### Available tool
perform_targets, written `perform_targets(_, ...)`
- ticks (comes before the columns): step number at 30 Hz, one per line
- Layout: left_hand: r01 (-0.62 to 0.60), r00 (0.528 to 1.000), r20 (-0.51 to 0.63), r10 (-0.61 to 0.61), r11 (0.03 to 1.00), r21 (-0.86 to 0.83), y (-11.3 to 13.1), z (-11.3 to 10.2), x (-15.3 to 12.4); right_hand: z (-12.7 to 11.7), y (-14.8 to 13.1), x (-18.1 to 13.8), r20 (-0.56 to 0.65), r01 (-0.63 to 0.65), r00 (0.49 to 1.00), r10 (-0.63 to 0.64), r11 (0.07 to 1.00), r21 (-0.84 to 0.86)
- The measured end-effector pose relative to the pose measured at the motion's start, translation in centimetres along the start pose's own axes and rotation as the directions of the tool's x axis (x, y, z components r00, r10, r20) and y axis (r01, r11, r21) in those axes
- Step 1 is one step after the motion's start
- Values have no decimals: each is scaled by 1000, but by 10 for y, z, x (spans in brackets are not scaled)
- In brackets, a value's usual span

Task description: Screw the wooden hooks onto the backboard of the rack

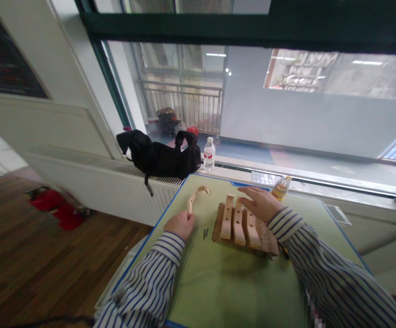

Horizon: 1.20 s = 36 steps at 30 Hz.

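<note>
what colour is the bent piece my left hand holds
The bent piece is pale tan; head view.

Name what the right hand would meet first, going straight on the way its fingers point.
Probably the right hand would meet the leftmost wooden piece on the brown block, though depth is unclear and it might pass behind.
</note>
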<state>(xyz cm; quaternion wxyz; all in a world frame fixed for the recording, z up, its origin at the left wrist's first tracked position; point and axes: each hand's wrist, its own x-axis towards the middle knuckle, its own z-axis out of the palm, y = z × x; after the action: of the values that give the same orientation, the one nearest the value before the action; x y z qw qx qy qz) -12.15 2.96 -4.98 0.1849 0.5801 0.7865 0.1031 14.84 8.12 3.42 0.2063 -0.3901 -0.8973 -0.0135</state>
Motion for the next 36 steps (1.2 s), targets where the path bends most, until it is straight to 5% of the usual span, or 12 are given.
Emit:
perform_targets(7,-155,988,-70,141,946,-285,-9,-9,-12,-1,-2,2,-94,-5,996,7,1000,27)
perform_targets(18,-336,909,-31,415,687,-645,25,-24,-52,-23,-27,5,-212,42,977,-16,992,120)
perform_targets(27,-368,853,15,521,621,-692,57,-40,-80,-63,-47,0,-320,12,947,12,997,72)
perform_targets(36,-520,755,35,655,630,-577,89,-44,-108,-76,-15,-16,-299,-155,942,152,988,14)
